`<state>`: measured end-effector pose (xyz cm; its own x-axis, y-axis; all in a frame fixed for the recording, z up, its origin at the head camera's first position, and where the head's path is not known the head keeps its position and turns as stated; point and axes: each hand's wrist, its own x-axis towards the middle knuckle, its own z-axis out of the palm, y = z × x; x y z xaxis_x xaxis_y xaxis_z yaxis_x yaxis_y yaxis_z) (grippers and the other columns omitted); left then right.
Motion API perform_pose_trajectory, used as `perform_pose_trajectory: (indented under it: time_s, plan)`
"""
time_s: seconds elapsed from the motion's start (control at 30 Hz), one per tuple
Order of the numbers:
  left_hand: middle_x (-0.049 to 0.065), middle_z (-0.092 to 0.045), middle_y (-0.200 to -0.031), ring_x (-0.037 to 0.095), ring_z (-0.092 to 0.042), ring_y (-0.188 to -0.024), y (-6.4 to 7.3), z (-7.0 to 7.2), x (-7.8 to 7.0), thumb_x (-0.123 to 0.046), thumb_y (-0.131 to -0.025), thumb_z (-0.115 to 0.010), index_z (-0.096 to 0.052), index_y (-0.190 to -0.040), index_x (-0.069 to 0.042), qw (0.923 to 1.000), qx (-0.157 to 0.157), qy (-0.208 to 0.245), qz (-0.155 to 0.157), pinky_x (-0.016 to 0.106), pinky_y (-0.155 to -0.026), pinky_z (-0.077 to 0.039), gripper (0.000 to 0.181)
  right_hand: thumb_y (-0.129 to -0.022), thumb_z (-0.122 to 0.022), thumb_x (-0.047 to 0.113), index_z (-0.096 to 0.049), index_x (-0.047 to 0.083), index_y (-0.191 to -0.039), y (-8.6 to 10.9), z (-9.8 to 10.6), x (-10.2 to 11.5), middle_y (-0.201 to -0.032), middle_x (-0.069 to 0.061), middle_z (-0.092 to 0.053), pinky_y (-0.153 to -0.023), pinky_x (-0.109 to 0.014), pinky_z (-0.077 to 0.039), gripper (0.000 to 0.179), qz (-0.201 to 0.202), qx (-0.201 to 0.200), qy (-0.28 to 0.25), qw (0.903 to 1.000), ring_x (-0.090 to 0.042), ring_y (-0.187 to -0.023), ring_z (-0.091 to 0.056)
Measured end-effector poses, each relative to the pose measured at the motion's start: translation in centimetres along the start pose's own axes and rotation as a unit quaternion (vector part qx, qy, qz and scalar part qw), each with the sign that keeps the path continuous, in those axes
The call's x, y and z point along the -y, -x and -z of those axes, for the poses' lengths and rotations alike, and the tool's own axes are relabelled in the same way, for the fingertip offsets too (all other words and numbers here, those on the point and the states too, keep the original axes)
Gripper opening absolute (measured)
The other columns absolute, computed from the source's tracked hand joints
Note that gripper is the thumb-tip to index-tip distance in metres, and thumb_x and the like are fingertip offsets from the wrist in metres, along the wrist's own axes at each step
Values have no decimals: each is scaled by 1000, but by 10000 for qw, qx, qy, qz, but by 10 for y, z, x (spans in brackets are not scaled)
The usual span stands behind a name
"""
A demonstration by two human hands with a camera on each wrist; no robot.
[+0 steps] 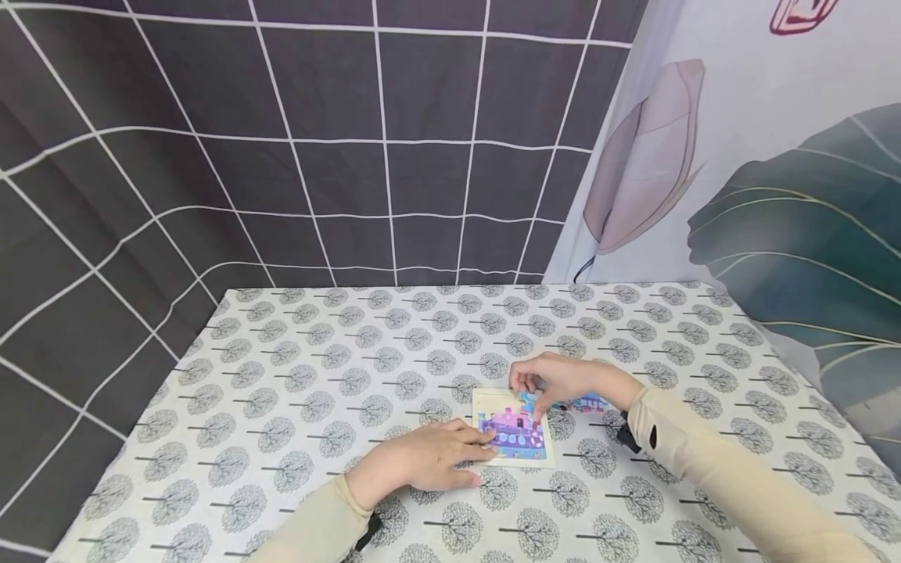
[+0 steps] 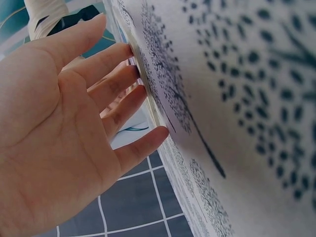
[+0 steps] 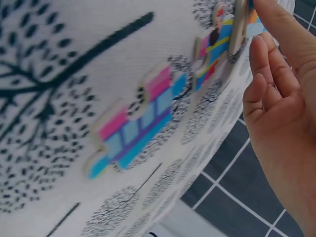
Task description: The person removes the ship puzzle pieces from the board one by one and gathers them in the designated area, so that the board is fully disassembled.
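Note:
A jigsaw board [image 1: 493, 397] with a pale frame lies on the tablecloth, much of it filled with pink, purple and blue picture pieces. On its left side rests my left hand [image 1: 438, 453], fingers extended over the frame and picture. The left wrist view shows those fingers [image 2: 118, 108] nearly straight, their tips at the board's edge. At the board's upper right, my right hand [image 1: 559, 377] pinches a blue puzzle piece [image 1: 526, 400] between thumb and fingers. That piece is partly hidden by the hand. In the right wrist view the right hand's [image 3: 281, 84] fingertips are partly cut off.
Right of the board lie loose puzzle pieces: a pink-and-blue one [image 3: 140, 121] and a multicoloured one [image 3: 215, 52]. A tree-patterned cloth [image 1: 338, 375] covers the table. Behind it hangs a dark grid curtain [image 1: 429, 180], with a leaf-print curtain [image 1: 795, 234] at the right.

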<state>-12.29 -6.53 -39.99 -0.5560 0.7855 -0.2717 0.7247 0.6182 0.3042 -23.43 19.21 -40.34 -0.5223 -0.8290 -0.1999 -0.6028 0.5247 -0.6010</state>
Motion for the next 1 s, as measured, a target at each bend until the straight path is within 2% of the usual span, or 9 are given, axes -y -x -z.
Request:
perform_pose_trajectory:
  time_s: [0.2,0.47,0.67,1.0]
  plan:
    - [-6,-29,-150,15,-32,-136,0,0,0,-41,-94,-46,-41,-141,-25,10000,-44,-1,-44,39,-112,-28,50,-62,-82,28,-61,21,-96,3,-3,-1,-82,8,-57,-73,-24,-49,40,-333,-134,-40,9993,-9,-79,-53]
    - [-6,-30,-150,15,-32,-135,1,1,0,-41,-94,-46,-42,-141,-24,9999,-60,-10,-80,37,-113,-27,50,-65,-81,26,-66,18,-96,8,-6,2,-83,9,-59,-74,-23,-51,35,-208,-504,-28,9985,-6,-78,-54]
    - [-7,-31,-149,15,-32,-135,1,2,0,-41,-94,-47,-42,-140,-24,9999,-42,60,-130,36,-113,-26,49,-69,-80,15,-68,11,-101,14,-13,3,-83,6,-61,-63,-20,-53,35,-128,-763,-55,9970,-3,-69,-55]
    - [-6,-31,-149,15,-32,-135,1,4,0,-40,-94,-48,-42,-140,-24,9999,28,88,-55,37,-113,-26,49,-71,-78,15,-68,9,-106,22,-19,2,-88,1,-64,-62,-19,-54,37,-113,-1159,-61,9932,-2,-69,-58]
